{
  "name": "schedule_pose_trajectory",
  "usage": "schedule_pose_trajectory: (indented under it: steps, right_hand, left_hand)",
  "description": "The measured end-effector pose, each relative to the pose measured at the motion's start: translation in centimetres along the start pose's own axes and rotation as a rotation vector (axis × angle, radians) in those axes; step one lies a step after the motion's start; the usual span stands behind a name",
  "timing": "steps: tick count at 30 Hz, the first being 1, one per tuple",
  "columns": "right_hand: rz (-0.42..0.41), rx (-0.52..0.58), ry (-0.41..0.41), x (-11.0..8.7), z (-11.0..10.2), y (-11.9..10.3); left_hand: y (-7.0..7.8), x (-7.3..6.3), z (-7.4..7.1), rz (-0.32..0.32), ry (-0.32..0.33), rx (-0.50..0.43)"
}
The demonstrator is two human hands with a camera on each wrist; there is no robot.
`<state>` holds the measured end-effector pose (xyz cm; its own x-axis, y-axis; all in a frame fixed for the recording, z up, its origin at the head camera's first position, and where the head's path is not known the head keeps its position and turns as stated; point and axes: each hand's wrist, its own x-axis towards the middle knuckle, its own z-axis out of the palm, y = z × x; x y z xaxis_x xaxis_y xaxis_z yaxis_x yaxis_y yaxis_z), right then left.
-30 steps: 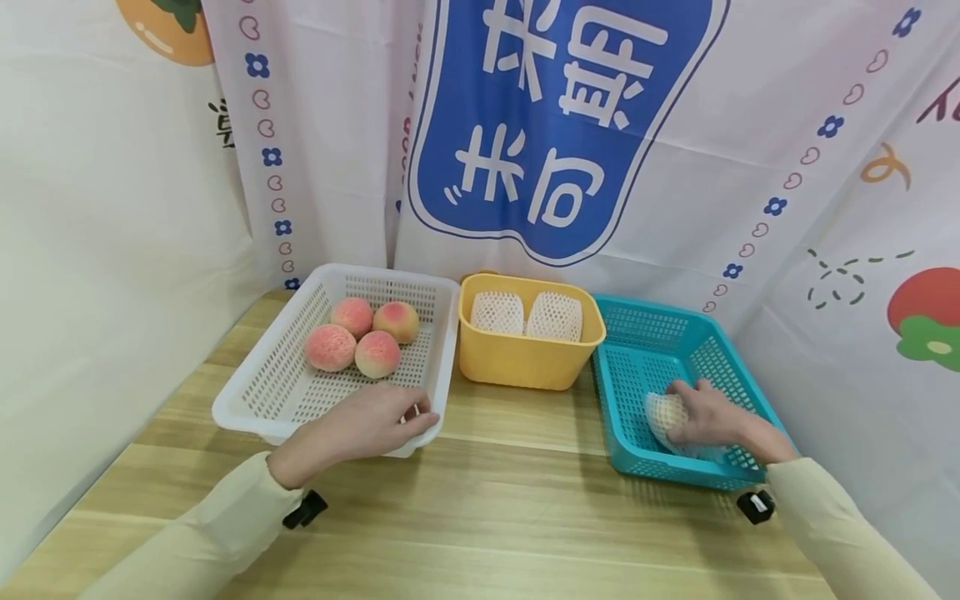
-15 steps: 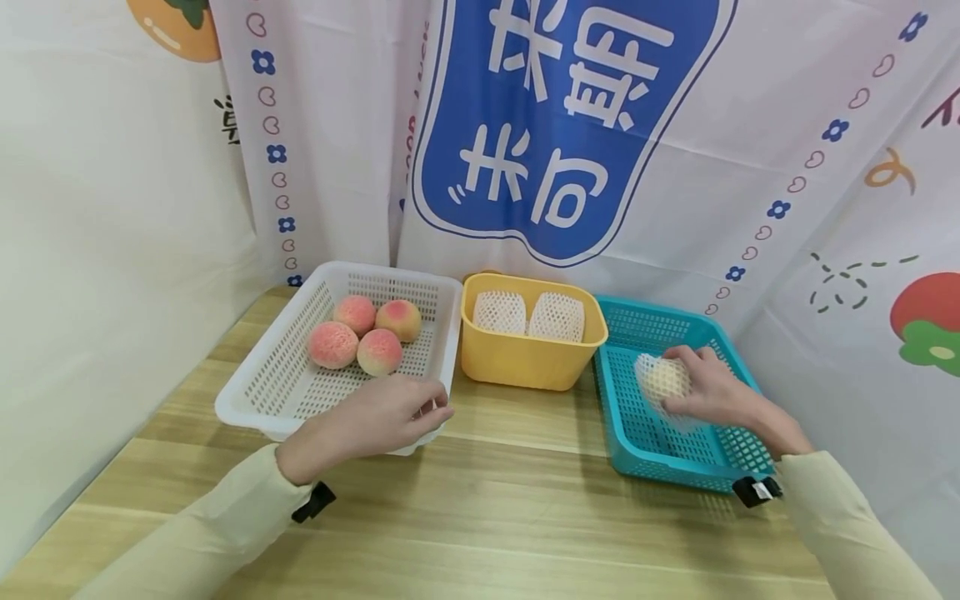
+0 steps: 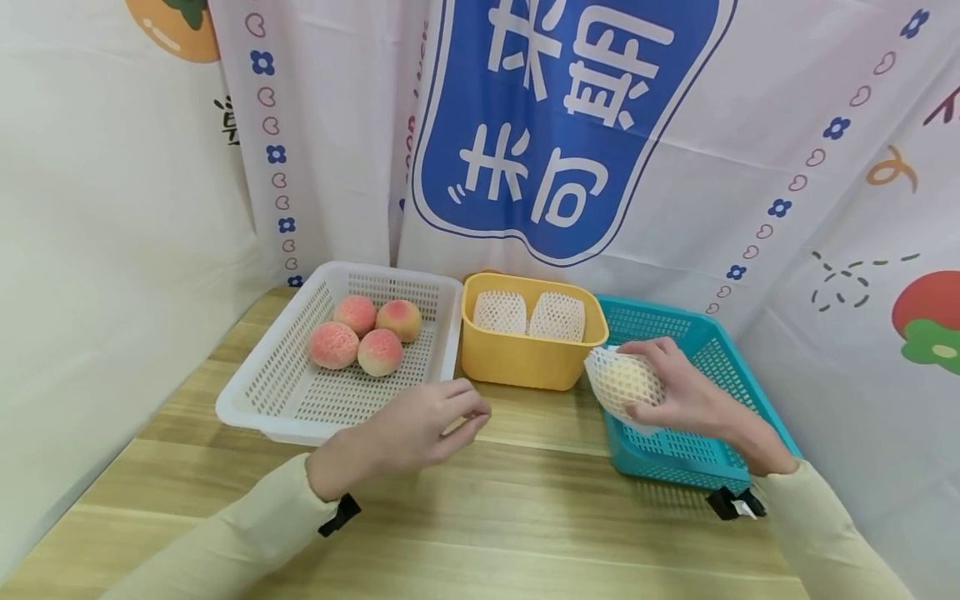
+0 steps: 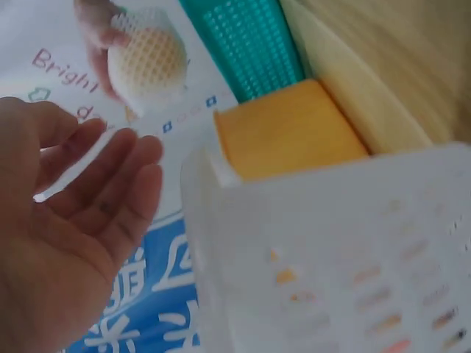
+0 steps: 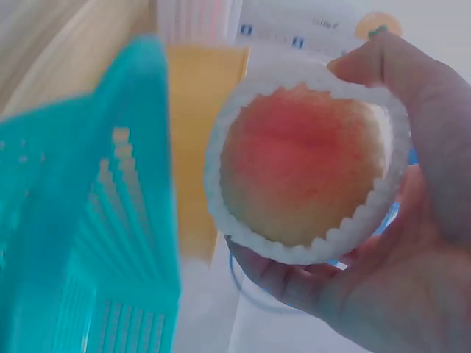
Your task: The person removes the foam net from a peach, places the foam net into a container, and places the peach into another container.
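Observation:
My right hand [image 3: 675, 392] grips a peach [image 5: 302, 165] wrapped in a white foam net sleeve [image 3: 622, 385], above the left edge of the teal basket [image 3: 738, 408]. In the right wrist view the peach's red and yellow end shows through the sleeve's open mouth, with thumb and fingers round its sides. My left hand [image 3: 408, 425] is over the table just off the front right corner of the white basket [image 3: 255, 375]. Its fingers are loosely bent with nothing in them. Several bare peaches [image 3: 333, 345] lie together in the white basket.
Between the two baskets stands a yellow bin [image 3: 525, 362] holding two white net-wrapped pieces [image 3: 557, 317]. The wooden table [image 3: 510, 517] runs in front. A printed curtain [image 3: 337, 167] hangs close behind the containers.
My right hand has lifted the net-wrapped peach from inside the teal basket and brought it left to the basket's edge. My left hand has moved right, away from the white basket.

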<state>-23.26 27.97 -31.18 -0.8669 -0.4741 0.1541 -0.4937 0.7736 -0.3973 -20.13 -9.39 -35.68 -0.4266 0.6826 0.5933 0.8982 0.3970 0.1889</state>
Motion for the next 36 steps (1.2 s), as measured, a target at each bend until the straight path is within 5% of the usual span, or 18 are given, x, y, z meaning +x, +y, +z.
schedule_pose_trajectory:
  steps: [4, 11, 16, 22, 29, 36]
  right_hand:
    - [-0.051, 0.039, -0.012, -0.1, 0.9, -1.7]
    - [-0.177, 0.072, -0.009, -0.5, 3.2, -3.8]
    - [-0.225, 0.115, -0.055, -0.8, 5.3, -4.7]
    - [-0.222, 0.134, -0.145, -0.9, 7.8, -5.2]
    - [-0.273, 0.181, -0.194, -1.2, 9.9, -5.1]
    - [-0.259, 0.233, -0.290, -1.6, 11.5, -5.5]
  left_hand:
    - [0.5, 0.2, 1.5, 0.129, 0.106, -0.046]
    - [1.1, -0.4, 4.1, 0.182, 0.177, -0.016]
    - [1.5, -1.1, 5.4, 0.101, 0.218, 0.037]
    - [1.9, -1.7, 6.3, -0.004, 0.165, 0.147]
    - [2.0, -2.2, 7.1, -0.080, 0.129, 0.060]
    - [1.7, -3.3, 7.3, -0.220, -0.021, -0.064]
